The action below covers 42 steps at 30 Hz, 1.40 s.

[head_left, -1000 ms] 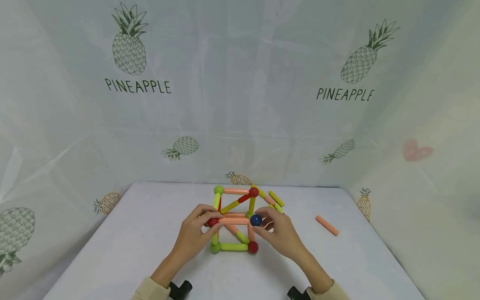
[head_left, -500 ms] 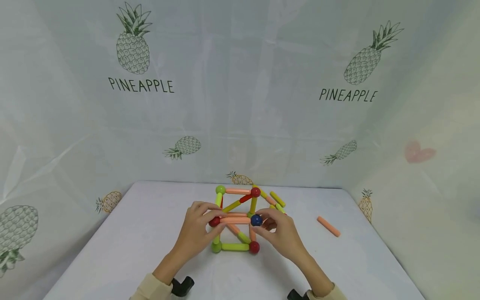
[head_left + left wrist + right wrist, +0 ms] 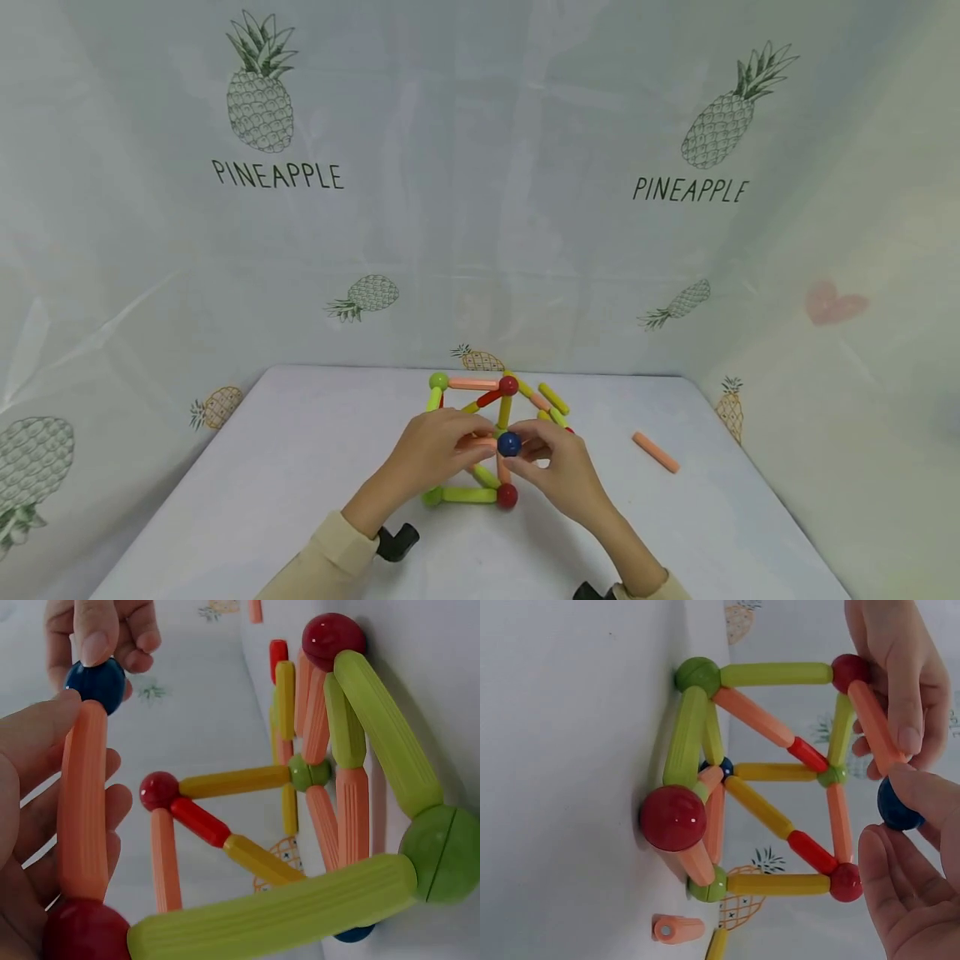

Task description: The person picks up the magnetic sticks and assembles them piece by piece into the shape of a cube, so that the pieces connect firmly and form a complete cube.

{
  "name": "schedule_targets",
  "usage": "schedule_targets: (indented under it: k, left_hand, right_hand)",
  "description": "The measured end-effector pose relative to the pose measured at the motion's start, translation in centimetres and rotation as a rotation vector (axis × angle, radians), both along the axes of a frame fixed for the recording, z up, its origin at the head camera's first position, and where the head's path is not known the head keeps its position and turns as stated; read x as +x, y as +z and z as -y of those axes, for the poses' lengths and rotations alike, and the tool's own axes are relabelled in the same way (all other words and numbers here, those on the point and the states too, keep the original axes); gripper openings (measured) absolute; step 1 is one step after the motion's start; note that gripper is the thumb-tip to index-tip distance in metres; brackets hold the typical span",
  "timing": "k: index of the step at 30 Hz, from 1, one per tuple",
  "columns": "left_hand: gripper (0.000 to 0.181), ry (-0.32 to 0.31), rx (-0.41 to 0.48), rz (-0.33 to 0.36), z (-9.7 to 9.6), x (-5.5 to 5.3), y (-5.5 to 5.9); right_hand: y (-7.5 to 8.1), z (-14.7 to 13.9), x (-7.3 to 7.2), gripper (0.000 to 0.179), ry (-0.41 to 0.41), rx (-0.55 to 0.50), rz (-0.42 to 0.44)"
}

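A cube-like frame of magnetic rods and balls stands on the table, with a light-green rod (image 3: 468, 496) along its near bottom edge. My right hand (image 3: 558, 467) pinches a dark blue ball (image 3: 509, 444) between thumb and fingers at the upper near right corner. From the other side, my left hand (image 3: 431, 450) pinches an orange rod (image 3: 82, 802) close to where it meets that ball. This rod's other end sits on a red ball (image 3: 86, 934), hidden behind my left hand in the head view. Diagonal rods, red (image 3: 810, 851) and yellow (image 3: 757, 806), brace the frame's sides.
Behind the frame on the right lie several loose rods, among them a yellow rod (image 3: 553, 398). A single orange rod (image 3: 656, 452) lies farther right on the white table (image 3: 247, 500). A pineapple-print curtain (image 3: 450, 183) hangs behind the table.
My left hand has slid right, from the red ball at the rod's left end along the orange rod to beside the blue ball. My right hand keeps its pinch on the blue ball.
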<state>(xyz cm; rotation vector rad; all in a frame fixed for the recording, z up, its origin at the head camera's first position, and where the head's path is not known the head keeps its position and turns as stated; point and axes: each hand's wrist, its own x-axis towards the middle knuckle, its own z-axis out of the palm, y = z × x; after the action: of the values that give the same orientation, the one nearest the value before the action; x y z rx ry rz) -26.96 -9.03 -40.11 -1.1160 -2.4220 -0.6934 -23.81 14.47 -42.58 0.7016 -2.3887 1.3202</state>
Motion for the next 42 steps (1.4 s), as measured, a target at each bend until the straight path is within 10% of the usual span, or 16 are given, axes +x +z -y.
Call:
schedule_targets:
  k: [10, 25, 35, 42]
  left_hand:
    - [0.025, 0.007, 0.042, 0.013, -0.9, -0.3, -0.3]
    - [0.029, 0.058, 0.041, -0.008, -0.9, -0.3, -0.6]
    - [0.028, 0.075, 0.036, -0.027, -0.9, -0.3, -0.6]
    - [0.027, 0.086, 0.027, -0.03, -0.9, -0.3, -0.6]
  right_hand:
    - [0.0, -0.6, -0.1, 0.042, 0.034, 0.029, -0.015]
    - [-5.2, -2.8, -5.7, 0.032, -0.253, 0.391, 0.259]
    - [-4.4, -2.5, -5.7, 0.035, -0.151, 0.461, 0.401]
    - [-3.9, -3.2, -4.3, 0.028, -0.068, 0.409, 0.339]
